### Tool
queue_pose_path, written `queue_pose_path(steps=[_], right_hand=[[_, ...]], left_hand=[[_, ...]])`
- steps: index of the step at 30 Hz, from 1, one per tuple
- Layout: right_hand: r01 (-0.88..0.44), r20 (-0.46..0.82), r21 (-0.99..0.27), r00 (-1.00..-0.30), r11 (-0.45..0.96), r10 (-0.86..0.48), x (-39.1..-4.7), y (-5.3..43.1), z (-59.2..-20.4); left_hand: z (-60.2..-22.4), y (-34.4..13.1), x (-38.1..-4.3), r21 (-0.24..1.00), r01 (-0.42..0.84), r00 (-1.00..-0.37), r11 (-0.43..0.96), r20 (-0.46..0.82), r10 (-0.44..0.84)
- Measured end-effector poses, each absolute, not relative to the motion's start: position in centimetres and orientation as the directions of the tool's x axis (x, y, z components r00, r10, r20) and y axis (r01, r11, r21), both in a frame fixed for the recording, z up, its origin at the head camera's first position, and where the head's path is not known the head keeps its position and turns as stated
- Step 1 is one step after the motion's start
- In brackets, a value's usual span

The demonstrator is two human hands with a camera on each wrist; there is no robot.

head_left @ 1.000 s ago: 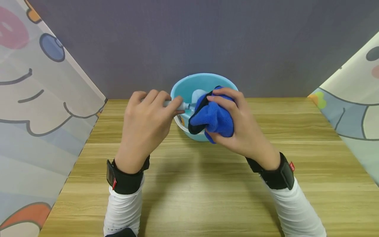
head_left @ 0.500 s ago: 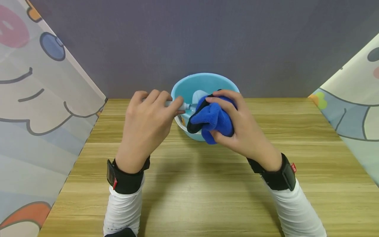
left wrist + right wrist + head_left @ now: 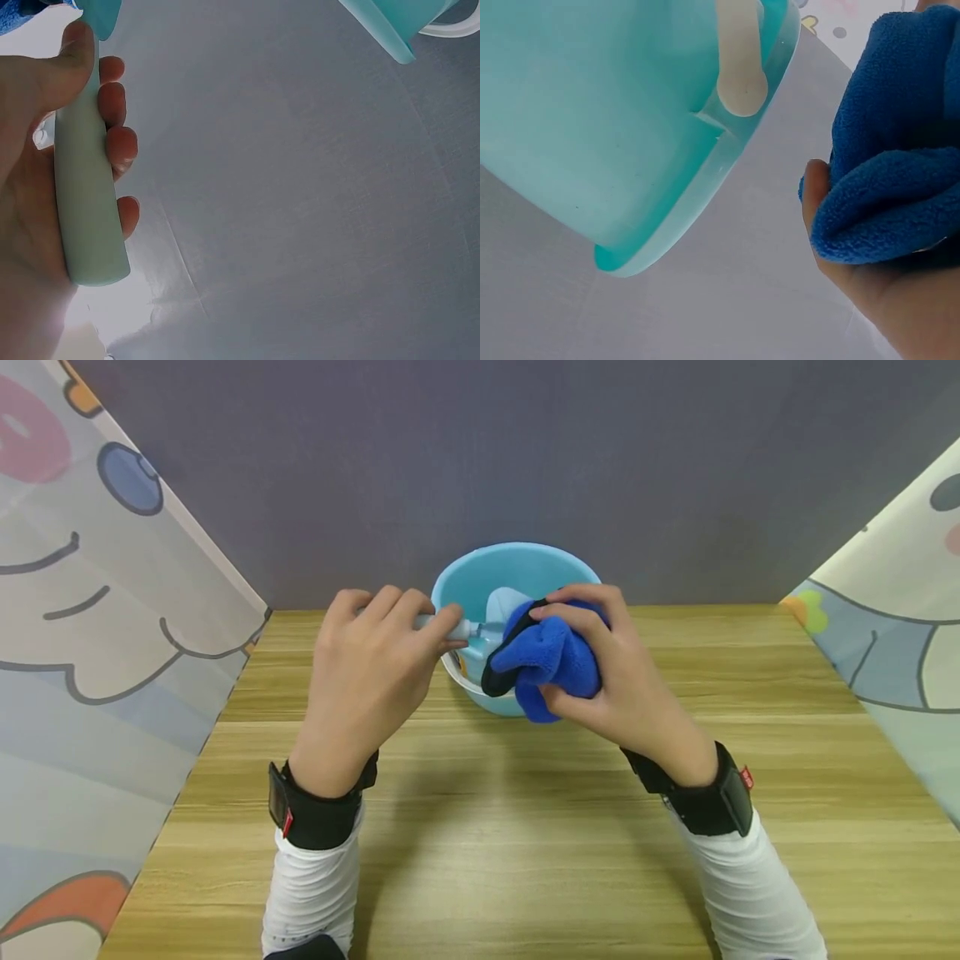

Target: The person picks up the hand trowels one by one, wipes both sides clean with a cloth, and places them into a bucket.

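Note:
Above the light blue bucket (image 3: 517,560), my left hand (image 3: 375,652) grips the pale handle of a small shovel (image 3: 90,202), fingers curled round it. The shovel's broad light blue head points right and is partly covered by a blue cloth (image 3: 551,652) with black edging. My right hand (image 3: 607,668) holds this bunched cloth against the head, fingers above and thumb below. In the right wrist view the cloth's folds hide most of those fingers. How far the cloth wraps round the shovel head cannot be seen.
The bucket stands on a wooden table (image 3: 480,860) near its back edge, with a white handle (image 3: 741,67) on its side. A dark grey panel (image 3: 510,460) rises behind. Cartoon-printed panels flank the table on the left (image 3: 112,610) and right (image 3: 892,635).
My right hand has slid slightly to the right with the cloth, and a little more of the shovel head shows. The left hand stays nearly still on the handle.

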State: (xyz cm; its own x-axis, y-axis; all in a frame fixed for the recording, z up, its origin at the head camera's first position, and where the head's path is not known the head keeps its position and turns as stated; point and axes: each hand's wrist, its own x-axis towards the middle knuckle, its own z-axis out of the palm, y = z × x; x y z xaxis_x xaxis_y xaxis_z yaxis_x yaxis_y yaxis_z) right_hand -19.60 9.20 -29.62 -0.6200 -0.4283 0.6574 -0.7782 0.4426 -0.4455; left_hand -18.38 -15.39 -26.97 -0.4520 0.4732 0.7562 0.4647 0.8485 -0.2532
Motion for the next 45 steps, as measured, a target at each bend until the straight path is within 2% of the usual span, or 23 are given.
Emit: queue_pose_path(steps=[6,27,35,45], right_hand=[[-0.763,0.659,-0.456,-0.636,0.459,-0.402,-19.6,9.5,-29.5],[-0.761,0.707,-0.439,-0.621,0.479,-0.339,-19.9,10.7,-29.4],[-0.733,0.722,-0.45,-0.634,0.51,-0.275,-19.9,11.1,-29.2],[-0.733,0.749,-0.429,-0.615,0.527,-0.245,-20.0,11.4,-29.0]], left_hand=[[-26.9,-15.5,-18.5,-0.233,0.477,-0.449,0.848,0.764,0.463],[-26.9,-15.5,-18.7,-0.188,0.468,-0.45,0.864,0.79,0.416],[-27.2,-15.5,-19.2,-0.14,0.475,-0.473,0.869,0.791,0.387],[-27.4,-15.4,-19.7,-0.07,0.471,-0.505,0.879,0.796,0.334]])
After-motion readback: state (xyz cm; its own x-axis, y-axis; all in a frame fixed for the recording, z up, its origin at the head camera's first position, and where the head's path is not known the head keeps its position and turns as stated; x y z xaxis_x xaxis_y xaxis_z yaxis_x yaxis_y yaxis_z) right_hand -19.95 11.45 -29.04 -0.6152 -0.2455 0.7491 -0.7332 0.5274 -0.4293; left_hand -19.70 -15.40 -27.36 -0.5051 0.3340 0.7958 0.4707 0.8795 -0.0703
